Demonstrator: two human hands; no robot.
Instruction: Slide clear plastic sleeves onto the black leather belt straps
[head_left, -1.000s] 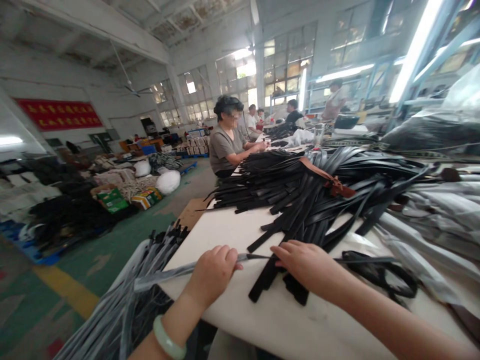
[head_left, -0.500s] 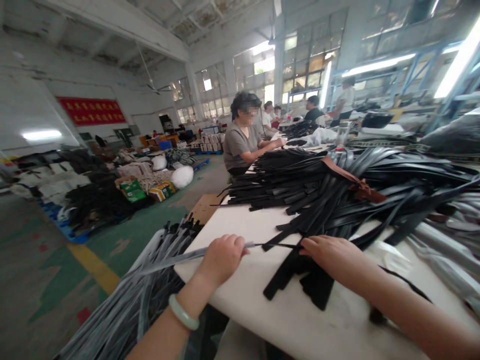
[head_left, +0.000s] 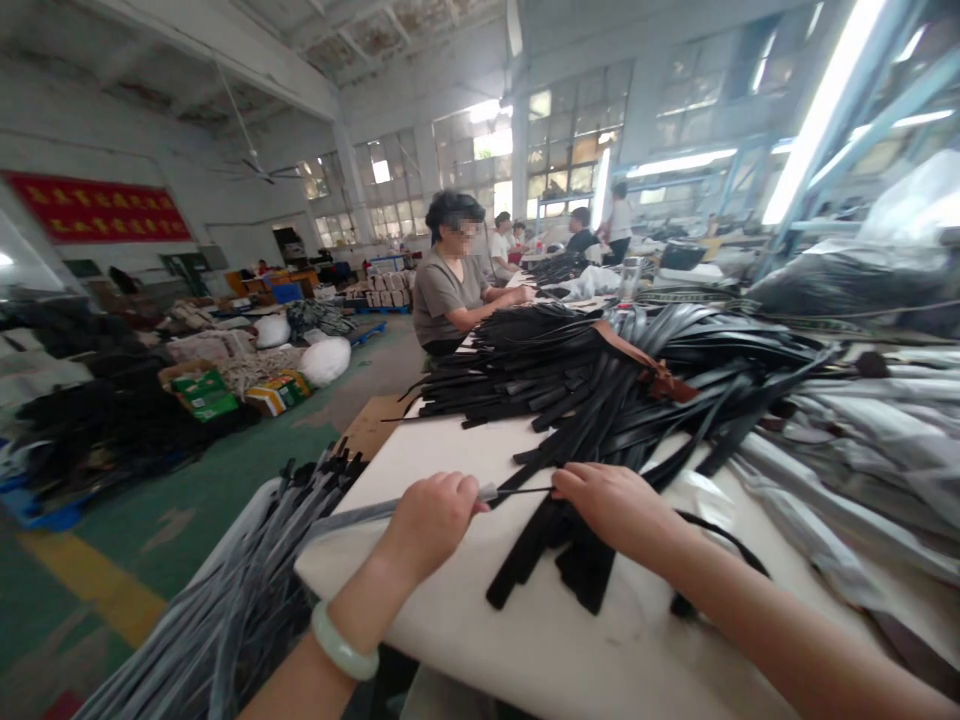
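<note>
My left hand is closed round a strap in a grey, translucent plastic sleeve, which trails off to the left over the table corner. From the sleeve's end a thin black strap runs across to my right hand, whose fingers pinch it. Between the two hands the black part is stretched straight. Below and beside my right hand lie loose black strap ends. They belong to a large heap of black straps tied with a brown band.
The white tabletop carries the heap. Grey sleeved straps are stacked at the lower left, beside the table. White wrapped bundles lie at the right. Across the heap a co-worker sits with hands at the table.
The view has turned right, so everything sits further left. Both hands keep their hold, a little closer together, with the black strap still stretched between them.
</note>
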